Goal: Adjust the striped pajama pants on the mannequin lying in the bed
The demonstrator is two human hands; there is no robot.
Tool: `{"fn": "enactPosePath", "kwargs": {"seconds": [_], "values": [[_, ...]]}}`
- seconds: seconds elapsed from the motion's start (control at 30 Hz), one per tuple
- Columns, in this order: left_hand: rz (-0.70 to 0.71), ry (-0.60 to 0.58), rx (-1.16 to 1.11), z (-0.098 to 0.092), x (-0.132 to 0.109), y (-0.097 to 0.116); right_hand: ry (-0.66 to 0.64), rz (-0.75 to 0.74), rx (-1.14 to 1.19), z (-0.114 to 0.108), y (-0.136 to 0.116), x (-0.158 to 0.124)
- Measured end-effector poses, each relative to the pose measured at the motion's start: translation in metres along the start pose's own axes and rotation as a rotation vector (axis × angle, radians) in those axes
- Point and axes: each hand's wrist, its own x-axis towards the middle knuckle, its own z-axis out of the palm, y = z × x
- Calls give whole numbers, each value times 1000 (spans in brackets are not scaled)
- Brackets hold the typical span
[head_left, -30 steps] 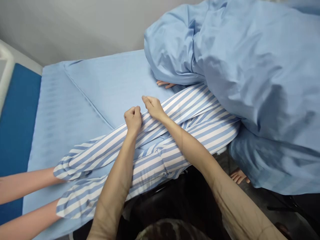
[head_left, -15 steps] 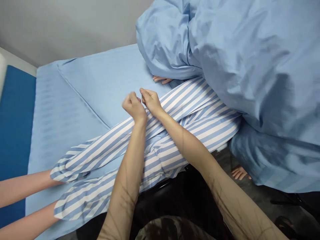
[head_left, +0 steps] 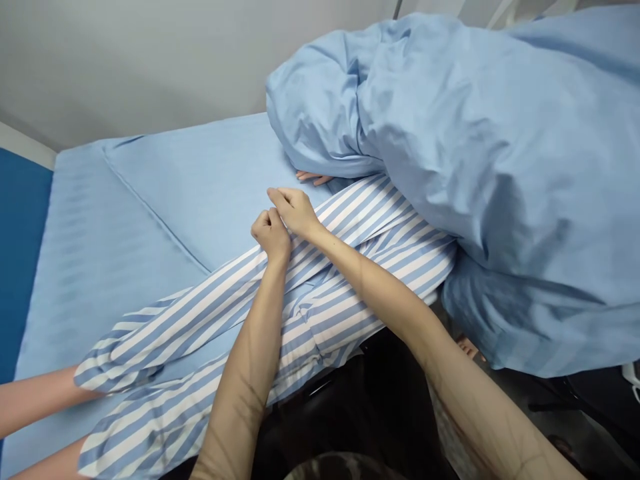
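My left hand [head_left: 271, 233] is curled into a fist at the thigh of the striped trousers [head_left: 200, 320]. Just beyond it, my right hand [head_left: 295, 211] is also closed in a fist, and the two are side by side, almost touching. Nothing shows in either of them. The blue-and-white trousers clothe the legs of a lying figure, whose bare lower legs [head_left: 45, 400] stretch to the left. A bunched blue quilt [head_left: 450, 167] hides the figure's upper body. Fingers of a hand [head_left: 314, 178] peek out under the quilt's left end.
A light blue sheet [head_left: 115, 247] covers the bed, with a blue panel [head_left: 20, 247] at its left end and a grey wall [head_left: 175, 60] behind. Other fingers [head_left: 469, 347] show below the quilt's near edge. Dark furniture [head_left: 595, 407] stands at lower right.
My left fist has come down and to the right, closer to my right fist, which stays closed. The view has shifted, showing more of the quilt on the right.
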Motion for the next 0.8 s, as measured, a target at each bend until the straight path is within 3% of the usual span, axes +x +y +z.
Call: {"fn": "enactPosePath", "kwargs": {"seconds": [0.1, 0.2, 0.37, 0.53, 0.67, 0.8], "values": [[28, -11, 24, 1, 0, -1, 13, -85, -34, -17, -5, 11], [26, -18, 44, 1, 0, -2, 39, -70, -101, -28, 12, 9], [16, -36, 58, 1, 2, -1, -3, -37, -219, -29, 45, -4], [-12, -65, 32, 0, -1, 2, 57, -37, -180, -29, 47, -2], [-79, -95, -31, 0, -2, 18, 76, -32, -122, -30, 48, 0], [-12, -108, -123, 7, 5, 46, 95, -20, -79, -29, 50, 0]]}}
